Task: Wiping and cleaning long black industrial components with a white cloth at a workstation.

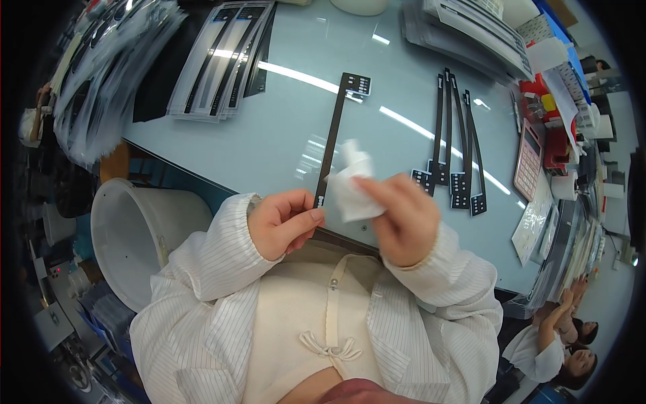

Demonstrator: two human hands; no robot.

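My left hand pinches the near end of a long, thin black strip between thumb and fingers. The strip slants away across the pale glossy table, and its far end widens into an L-shaped tab with small white markings. Bunched in my right hand is a white wipe, just right of the strip's near half. Motion smears that hand and the wipe slightly. Whether the wipe touches the strip is hard to see. Several similar black strips lie to the right, their tabbed ends toward me.
At the far left are a stack of clear sheets with black strips and a heap of clear plastic film. A white bucket stands beside the table. On the right lie a pink calculator and a stack of sheets. Other people sit at lower right.
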